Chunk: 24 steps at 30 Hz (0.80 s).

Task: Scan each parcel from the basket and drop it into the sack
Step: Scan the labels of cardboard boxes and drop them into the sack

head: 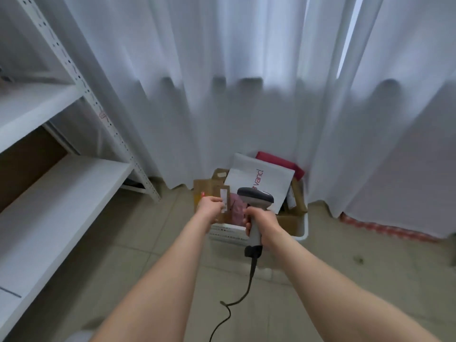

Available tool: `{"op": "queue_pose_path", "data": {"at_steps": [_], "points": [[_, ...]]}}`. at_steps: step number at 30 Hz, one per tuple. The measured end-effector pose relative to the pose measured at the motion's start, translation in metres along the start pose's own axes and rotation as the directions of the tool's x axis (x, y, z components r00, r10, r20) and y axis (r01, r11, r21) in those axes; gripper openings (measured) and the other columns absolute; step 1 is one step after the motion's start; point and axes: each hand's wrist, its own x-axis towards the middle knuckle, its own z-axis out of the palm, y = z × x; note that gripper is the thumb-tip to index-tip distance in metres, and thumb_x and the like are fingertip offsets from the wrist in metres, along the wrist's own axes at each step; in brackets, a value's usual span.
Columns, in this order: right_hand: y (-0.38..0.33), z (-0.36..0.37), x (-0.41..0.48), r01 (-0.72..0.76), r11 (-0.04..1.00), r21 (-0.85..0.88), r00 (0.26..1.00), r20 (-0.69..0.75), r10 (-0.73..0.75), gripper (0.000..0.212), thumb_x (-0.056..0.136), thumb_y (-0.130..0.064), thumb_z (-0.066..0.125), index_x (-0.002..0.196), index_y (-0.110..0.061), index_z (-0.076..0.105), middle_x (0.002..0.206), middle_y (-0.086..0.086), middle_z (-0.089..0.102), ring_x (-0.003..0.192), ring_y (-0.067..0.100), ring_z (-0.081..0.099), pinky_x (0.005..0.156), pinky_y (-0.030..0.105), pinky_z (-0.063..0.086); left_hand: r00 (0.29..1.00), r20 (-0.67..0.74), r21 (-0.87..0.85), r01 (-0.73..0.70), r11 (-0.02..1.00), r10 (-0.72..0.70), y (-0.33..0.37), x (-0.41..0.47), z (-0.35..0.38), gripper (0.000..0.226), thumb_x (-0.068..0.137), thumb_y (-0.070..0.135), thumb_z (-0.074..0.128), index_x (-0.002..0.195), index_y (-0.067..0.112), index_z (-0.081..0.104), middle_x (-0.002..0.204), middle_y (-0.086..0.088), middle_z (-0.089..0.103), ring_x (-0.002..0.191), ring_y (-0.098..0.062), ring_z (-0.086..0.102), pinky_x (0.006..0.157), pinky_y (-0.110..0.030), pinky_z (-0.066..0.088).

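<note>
A white basket point(302, 232) stands on the tiled floor by the curtain, filled with parcels: brown cardboard pieces point(206, 187), a white mailer point(259, 178) with red lettering and a dark red packet point(281, 161). My left hand point(209, 204) pinches a small pinkish parcel point(237, 206) with a white label, held over the basket. My right hand point(262, 222) grips the handle of a grey barcode scanner point(255, 197), its head beside the parcel. The scanner's cable point(249, 285) hangs down. No sack is in view.
A white metal shelf unit point(61, 183) fills the left side. White curtains point(246, 82) hang across the back down to the floor. A red-patterned strip point(385, 229) shows under the curtain at right. Beige floor tiles surround the basket.
</note>
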Motion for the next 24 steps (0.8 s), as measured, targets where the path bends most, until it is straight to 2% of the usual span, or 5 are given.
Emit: {"op": "queue_pose_path", "data": {"at_steps": [4, 9, 12, 19, 24], "points": [[-0.033, -0.032, 0.048, -0.017, 0.997, 0.078, 0.996, -0.084, 0.024, 0.012, 0.089, -0.005, 0.061, 0.077, -0.005, 0.059, 0.054, 0.005, 0.057, 0.04, 0.012, 0.05, 0.047, 0.022, 0.045, 0.998, 0.063, 0.015, 0.001, 1.0, -0.002, 0.03, 0.047, 0.05, 0.029, 0.096, 0.009, 0.052, 0.123, 0.011, 0.06, 0.118, -0.008, 0.058, 0.103, -0.022, 0.052, 0.086, -0.037, 0.051], [-0.068, -0.061, 0.128, -0.039, 0.994, 0.103, 0.977, -0.204, 0.059, 0.007, 0.09, -0.007, 0.061, 0.083, -0.005, 0.059, 0.057, 0.006, 0.057, 0.045, 0.013, 0.049, 0.048, 0.024, 0.044, 0.987, 0.157, 0.077, 0.029, 0.997, -0.041, 0.061, 0.126, 0.103, 0.031, 0.095, 0.009, 0.053, 0.126, 0.01, 0.058, 0.127, -0.012, 0.057, 0.117, -0.027, 0.052, 0.096, -0.041, 0.05], [-0.09, -0.08, 0.187, -0.032, 0.993, 0.114, 0.957, -0.283, 0.063, 0.005, 0.09, -0.007, 0.062, 0.087, -0.004, 0.059, 0.06, 0.008, 0.059, 0.046, 0.013, 0.05, 0.049, 0.025, 0.045, 0.979, 0.194, 0.095, 0.052, 0.994, -0.069, 0.075, 0.183, 0.138, 0.032, 0.096, 0.011, 0.053, 0.128, 0.012, 0.056, 0.13, -0.011, 0.055, 0.119, -0.026, 0.051, 0.094, -0.036, 0.049], [-0.103, -0.151, 0.296, -0.126, 0.986, 0.113, 0.886, -0.434, 0.163, 0.008, 0.086, 0.001, 0.064, 0.081, -0.002, 0.059, 0.063, 0.01, 0.058, 0.05, 0.014, 0.051, 0.047, 0.023, 0.045, 0.939, 0.282, 0.184, 0.149, 0.971, -0.198, 0.072, 0.274, 0.225, 0.031, 0.095, 0.011, 0.055, 0.125, 0.011, 0.056, 0.128, -0.011, 0.054, 0.119, -0.027, 0.05, 0.088, -0.035, 0.048], [-0.096, -0.201, 0.379, -0.209, 0.975, 0.08, 0.834, -0.506, 0.221, 0.013, 0.083, 0.004, 0.065, 0.077, -0.002, 0.055, 0.073, 0.016, 0.057, 0.058, 0.022, 0.056, 0.058, 0.033, 0.052, 0.912, 0.324, 0.209, 0.192, 0.959, -0.253, 0.055, 0.325, 0.296, 0.032, 0.095, 0.01, 0.054, 0.127, 0.009, 0.057, 0.128, -0.013, 0.054, 0.118, -0.028, 0.051, 0.094, -0.038, 0.049]]}}
